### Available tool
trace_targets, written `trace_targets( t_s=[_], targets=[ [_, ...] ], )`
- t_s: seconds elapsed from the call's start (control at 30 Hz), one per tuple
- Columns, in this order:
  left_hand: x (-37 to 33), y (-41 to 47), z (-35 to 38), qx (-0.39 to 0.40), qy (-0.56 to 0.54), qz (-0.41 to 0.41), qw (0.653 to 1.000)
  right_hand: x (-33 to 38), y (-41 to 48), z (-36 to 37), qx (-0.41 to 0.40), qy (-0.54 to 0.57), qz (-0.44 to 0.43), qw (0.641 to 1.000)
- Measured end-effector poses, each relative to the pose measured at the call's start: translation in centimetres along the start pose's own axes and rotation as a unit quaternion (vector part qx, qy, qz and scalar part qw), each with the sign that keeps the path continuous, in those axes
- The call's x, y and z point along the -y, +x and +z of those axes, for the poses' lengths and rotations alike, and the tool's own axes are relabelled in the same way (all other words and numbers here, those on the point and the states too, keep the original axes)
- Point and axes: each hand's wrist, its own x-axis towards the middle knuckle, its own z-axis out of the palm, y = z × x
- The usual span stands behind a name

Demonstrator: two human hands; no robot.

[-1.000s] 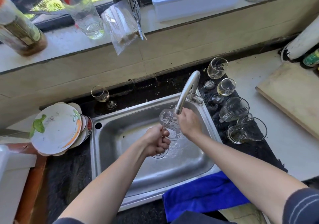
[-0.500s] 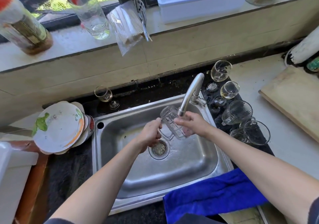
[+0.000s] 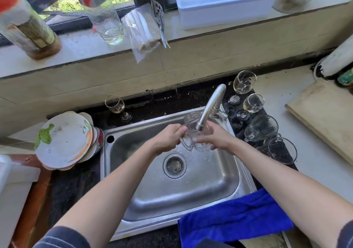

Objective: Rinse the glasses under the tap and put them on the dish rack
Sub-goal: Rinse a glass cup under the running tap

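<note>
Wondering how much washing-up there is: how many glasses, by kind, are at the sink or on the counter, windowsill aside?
Stemmed glasses: 3
Glass mugs: 3, one under the tap
Total: 6

Watching the feed over the last second, I see the glass (image 3: 192, 133) come up. It hung low from the left hand (image 3: 168, 139) over the sink's middle, and now it sits tilted right at the tap (image 3: 210, 106) spout. The left hand has shifted to the glass's left side, which uncovers the drain (image 3: 174, 165). The right hand (image 3: 217, 139) has stretched its fingers across the glass's near side.
</note>
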Motion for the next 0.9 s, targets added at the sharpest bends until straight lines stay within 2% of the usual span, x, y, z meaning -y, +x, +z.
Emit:
trace_targets(
  t_s=[0.13,0.23,0.37,0.43,0.5,0.57,0.63,0.7,0.8,0.9],
  targets=[
    [0.3,0.8,0.3,-0.074,0.045,-0.001,0.996,-0.6,-0.3,0.3,0.008,-0.014,0.008,1.000],
    [-0.5,1.4,2.1,-0.149,-0.069,0.015,0.986,-0.6,-0.3,0.7,0.005,0.009,-0.019,1.000],
    [-1.2,1.6,3.1,-0.093,-0.177,0.012,0.980,-1.7,-2.1,-0.3,-0.041,-0.002,-0.013,0.999],
    [-1.2,1.3,3.9,-0.072,-0.150,0.023,0.986,-2.4,-3.2,-0.9,-0.075,-0.100,-0.007,0.992],
    [-1.2,1.5,4.6,-0.060,-0.069,0.042,0.995,-2.6,-3.8,-0.6,-0.087,-0.188,-0.023,0.978],
    [-1.5,1.8,4.9,-0.051,-0.034,0.027,0.998,-2.5,-4.1,0.0,-0.086,-0.245,-0.064,0.964],
    [-1.8,2.1,4.5,-0.038,-0.043,-0.007,0.998,-2.2,-4.2,0.2,-0.074,-0.279,-0.091,0.953],
    [-1.9,1.8,4.4,-0.031,-0.061,-0.024,0.997,-2.4,-4.2,0.1,-0.055,-0.246,-0.062,0.966],
    [-1.5,1.3,4.7,-0.047,-0.122,0.005,0.991,-3.0,-3.9,-0.1,-0.042,-0.110,0.010,0.993],
    [-0.9,1.2,4.6,-0.046,-0.185,-0.007,0.982,-3.2,-3.8,-0.3,-0.033,-0.100,0.008,0.994]
  ],
)
